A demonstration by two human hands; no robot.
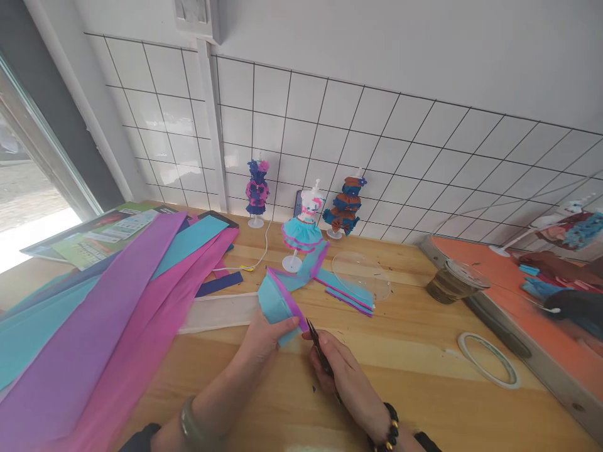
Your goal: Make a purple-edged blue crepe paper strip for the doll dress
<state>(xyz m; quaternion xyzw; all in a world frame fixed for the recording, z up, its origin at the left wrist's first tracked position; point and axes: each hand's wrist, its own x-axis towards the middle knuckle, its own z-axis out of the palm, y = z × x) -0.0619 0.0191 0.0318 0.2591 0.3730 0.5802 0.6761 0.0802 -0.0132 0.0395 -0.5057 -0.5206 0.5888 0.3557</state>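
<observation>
My left hand (268, 331) pinches a strip of light-blue crepe paper (276, 298) with a purple border, its end bent up over the fingers. In my right hand (342, 370) are dark, slim tweezers (321, 353), their pointed tip touching or very near the purple edge; my fingers partly cover them. The rest of the strip runs back across the table towards a small white dress form (311, 202), which wears a light-blue ruffled skirt (304, 233) with purple trim. More folded blue and purple strips (346, 294) lie to the right of it.
Long purple, blue and pink paper sheets (117, 301) spread over the left side. Two dressed mini forms (257, 188) (346, 204) stand by the tiled wall. A clear round disc (362, 276), a plastic cup (455, 282) and a tape roll (464, 351) lie to the right, beside an orange surface (464, 251).
</observation>
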